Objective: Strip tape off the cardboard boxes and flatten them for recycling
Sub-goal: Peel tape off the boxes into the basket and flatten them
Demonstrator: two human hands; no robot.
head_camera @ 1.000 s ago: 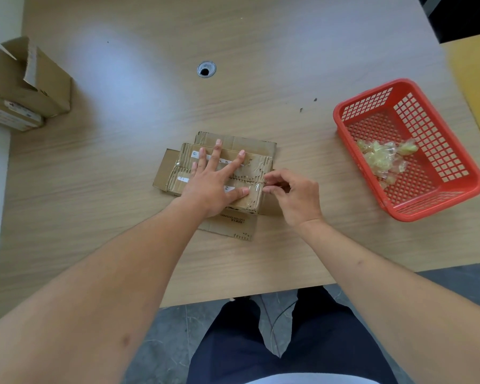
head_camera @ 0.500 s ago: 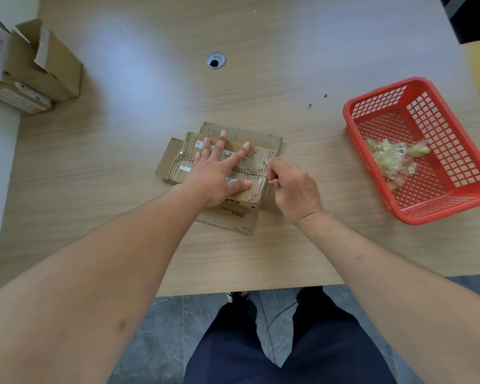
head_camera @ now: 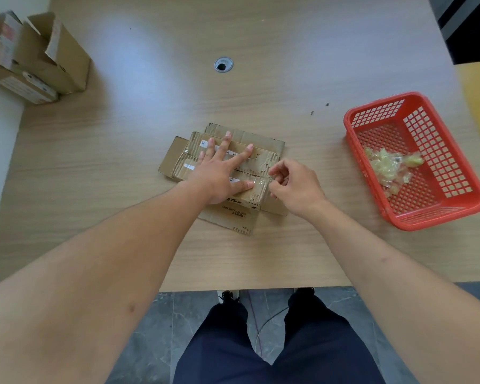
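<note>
A flattened brown cardboard box (head_camera: 178, 159) lies on the wooden table (head_camera: 150, 245) in front of me, with clear tape (head_camera: 257, 164) across its top. My left hand (head_camera: 222, 173) presses flat on the box with fingers spread. My right hand (head_camera: 294, 187) sits at the box's right end, fingers curled, pinching the clear tape at that edge. More cardboard boxes (head_camera: 39, 59), still standing with flaps open, are at the far left corner of the table.
A red plastic basket (head_camera: 449, 206) at the right holds crumpled balls of stripped tape (head_camera: 391, 164). A round cable hole (head_camera: 223, 64) is in the table beyond the box. The table's near edge runs just above my legs.
My right hand has shifted slightly right of the box end and its fingers now pinch the tape edge. My left hand keeps pressing the box. The camera moved a little closer.
</note>
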